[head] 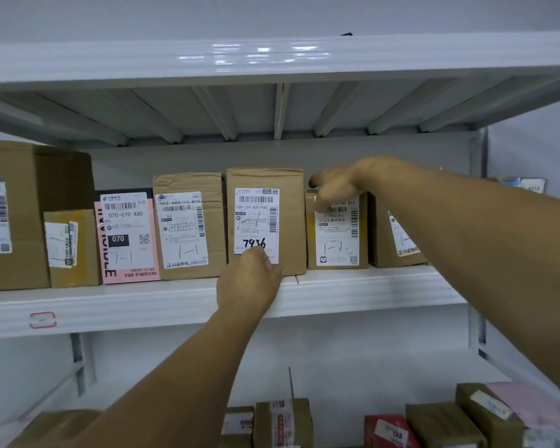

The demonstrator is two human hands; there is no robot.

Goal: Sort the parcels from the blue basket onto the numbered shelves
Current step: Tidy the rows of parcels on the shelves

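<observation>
Here the shelf [175, 305] marked with a red 3 on its front lip carries a row of parcels standing label-out, and the tall box [291, 221], with 7936 handwritten on its label, stands in the middle of that row, upright, its long axis vertical. It looks like the parcel being placed, as its neighbours carry a different handwritten mark. Its base is near the front lip, the short box [337, 240] touching or just beside its right side. The left hand [249, 279] is the nearer one: it comes up from below and meets the tall box low on its front face, at the bottom of the label. Its fingers are hidden behind its back, so I cannot tell whether it pushes or pinches. The right hand [340, 185] reaches in from the right and sits on the short box's top front edge, fingers [324, 205] hooked down over its label and thumb pointing left toward the tall box. Any further push would run straight back, away from the left hand.
</observation>
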